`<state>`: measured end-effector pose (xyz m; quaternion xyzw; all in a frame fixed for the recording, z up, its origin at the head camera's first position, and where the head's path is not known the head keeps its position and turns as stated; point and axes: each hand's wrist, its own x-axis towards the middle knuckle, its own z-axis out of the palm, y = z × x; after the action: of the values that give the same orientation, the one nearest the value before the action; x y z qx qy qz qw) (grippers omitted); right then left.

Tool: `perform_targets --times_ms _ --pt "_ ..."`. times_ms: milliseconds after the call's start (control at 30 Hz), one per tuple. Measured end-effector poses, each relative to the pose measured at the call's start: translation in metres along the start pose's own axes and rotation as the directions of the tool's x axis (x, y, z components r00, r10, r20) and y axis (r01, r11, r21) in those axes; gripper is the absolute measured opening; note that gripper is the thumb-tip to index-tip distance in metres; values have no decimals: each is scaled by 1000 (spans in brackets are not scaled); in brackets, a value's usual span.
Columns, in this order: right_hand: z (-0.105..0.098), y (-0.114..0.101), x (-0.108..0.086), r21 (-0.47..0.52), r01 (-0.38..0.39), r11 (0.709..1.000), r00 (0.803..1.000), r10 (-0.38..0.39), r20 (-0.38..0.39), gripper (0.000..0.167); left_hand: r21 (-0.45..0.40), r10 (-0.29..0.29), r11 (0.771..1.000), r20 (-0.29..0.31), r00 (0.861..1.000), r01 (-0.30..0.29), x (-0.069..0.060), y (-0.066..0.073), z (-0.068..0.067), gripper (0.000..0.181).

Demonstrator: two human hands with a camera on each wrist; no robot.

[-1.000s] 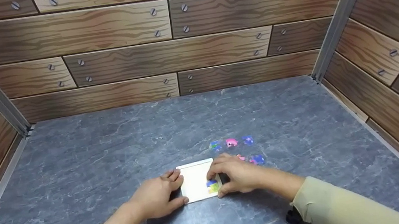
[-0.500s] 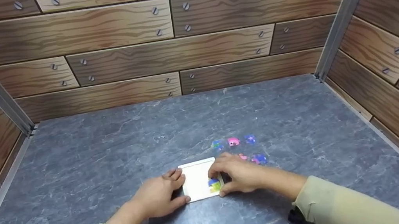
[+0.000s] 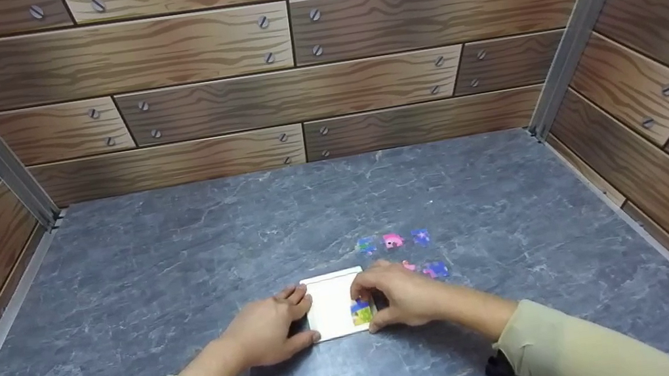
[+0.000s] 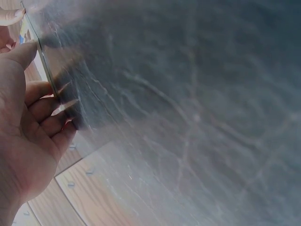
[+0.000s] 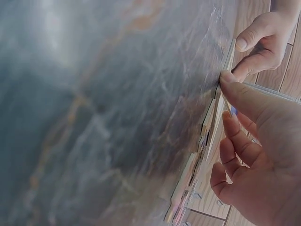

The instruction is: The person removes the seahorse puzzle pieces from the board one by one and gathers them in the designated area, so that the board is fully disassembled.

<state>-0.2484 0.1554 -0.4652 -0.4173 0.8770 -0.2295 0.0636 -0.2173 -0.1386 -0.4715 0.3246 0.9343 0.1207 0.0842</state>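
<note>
A white puzzle tray (image 3: pixel 333 301) lies on the table between the two hands. My left hand (image 3: pixel 266 331) holds its left side, thumb at the near corner and fingers along the edge; the left wrist view shows those fingers (image 4: pixel 44 108) bent at the rim. Over the tray's right side, my right hand (image 3: pixel 406 293) pinches a small puzzle piece (image 3: pixel 360 300), mostly hidden by the fingers. Just below it, a yellow-green and blue piece (image 3: pixel 361 314) sits in the near right corner. The right thumb (image 5: pixel 230 77) is at the tray's edge.
Beyond the right hand lie loose puzzle pieces: a blue-green one (image 3: pixel 366 245), a pink one (image 3: pixel 393 241), a blue one (image 3: pixel 421 237) and a blue-pink one (image 3: pixel 435 269). Another pink piece (image 3: pixel 409 266) is partly hidden. Wood-patterned walls (image 3: pixel 197 109) enclose the grey marbled table (image 3: pixel 217 245).
Both hands stay almost in place at the tray. My right fingers shift slightly, and a bit more of the piece under them shows. The whole view drifts slightly.
</note>
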Motion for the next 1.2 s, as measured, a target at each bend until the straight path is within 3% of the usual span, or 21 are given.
perform_targets --times_ms 533,833,1200 --pt "0 0 -1 18 -32 999 999 33 -27 42 -10 -6 1000 -8 1000 6 1 -1 -2 69" --pt "0 -1 -3 16 -74 997 997 74 0 42 -18 -4 1000 -2 1000 4 1 0 1 68" --pt "2 3 -3 40 -35 999 999 36 -25 42 0 1 1000 -5 1000 -1 1 0 1 69"
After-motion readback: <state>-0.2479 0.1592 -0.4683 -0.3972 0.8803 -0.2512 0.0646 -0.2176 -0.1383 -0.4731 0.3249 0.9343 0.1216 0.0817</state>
